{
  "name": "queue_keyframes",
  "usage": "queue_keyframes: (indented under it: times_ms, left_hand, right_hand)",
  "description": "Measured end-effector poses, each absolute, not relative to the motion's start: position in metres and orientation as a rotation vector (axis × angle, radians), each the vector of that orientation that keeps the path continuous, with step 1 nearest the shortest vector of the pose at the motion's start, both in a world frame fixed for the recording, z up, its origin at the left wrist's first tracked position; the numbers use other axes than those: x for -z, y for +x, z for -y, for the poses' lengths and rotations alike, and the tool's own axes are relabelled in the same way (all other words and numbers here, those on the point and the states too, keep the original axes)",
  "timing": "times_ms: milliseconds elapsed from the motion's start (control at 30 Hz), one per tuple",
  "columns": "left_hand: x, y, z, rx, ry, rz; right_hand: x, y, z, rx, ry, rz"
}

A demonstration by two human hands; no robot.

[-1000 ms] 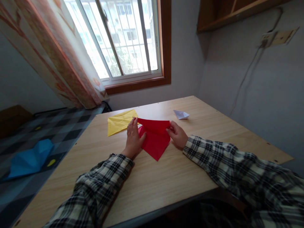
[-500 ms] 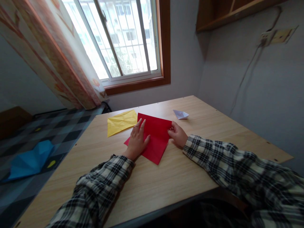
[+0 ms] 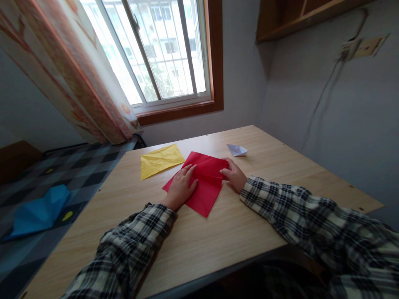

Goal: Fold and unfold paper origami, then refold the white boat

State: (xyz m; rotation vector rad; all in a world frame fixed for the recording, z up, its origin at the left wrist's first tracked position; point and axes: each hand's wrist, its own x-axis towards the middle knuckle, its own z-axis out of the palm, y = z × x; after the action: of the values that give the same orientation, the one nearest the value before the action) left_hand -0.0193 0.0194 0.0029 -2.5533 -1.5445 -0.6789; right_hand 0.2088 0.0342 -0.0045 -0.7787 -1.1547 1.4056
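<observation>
A creased sheet of red paper lies on the wooden table, its far part lifted a little. My left hand rests flat on the paper's left side, fingers stretched out. At the right corner, my right hand pinches the sheet between thumb and fingers. Just beyond my left hand is a wrinkled yellow sheet of paper, close to the red one. A small folded white paper boat sits past my right hand.
Left of the table, a checked cloth surface carries a folded blue paper. A window with a patterned curtain is behind the table. On the right wall are a socket with a cord and a shelf.
The red paper's far part has come down from its raised position and now lies flatter. My left hand's fingers have lowered slightly; my right hand still pinches the right corner.
</observation>
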Motion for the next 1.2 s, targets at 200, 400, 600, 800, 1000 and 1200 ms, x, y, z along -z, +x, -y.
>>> queue_keyframes:
  times_ms: [200,400,600,800,1000,1200]
  left_hand:
    - [-0.004,-0.019,-0.020,0.597,-2.606,1.590]
    - [-0.008,-0.020,-0.018,0.573,-2.718,1.544]
    - [-0.014,-0.019,-0.014,0.557,-2.847,1.413]
    - [-0.020,-0.016,-0.010,0.521,-2.977,1.232]
    - [-0.023,-0.015,-0.008,0.523,-3.043,1.143]
    - [-0.025,-0.013,-0.005,0.496,-3.078,1.110]
  right_hand:
    - [-0.008,0.213,-0.036,-1.589,-0.663,0.861]
    - [-0.011,0.217,-0.041,-1.827,-0.485,0.665]
    - [-0.009,0.225,-0.048,-1.900,-0.521,0.686]
    - [-0.005,0.227,-0.056,-1.845,-0.637,0.914]
    - [0.001,0.226,-0.059,-1.787,-0.716,1.086]
    - [-0.003,0.225,-0.052,-1.802,-0.663,1.154]
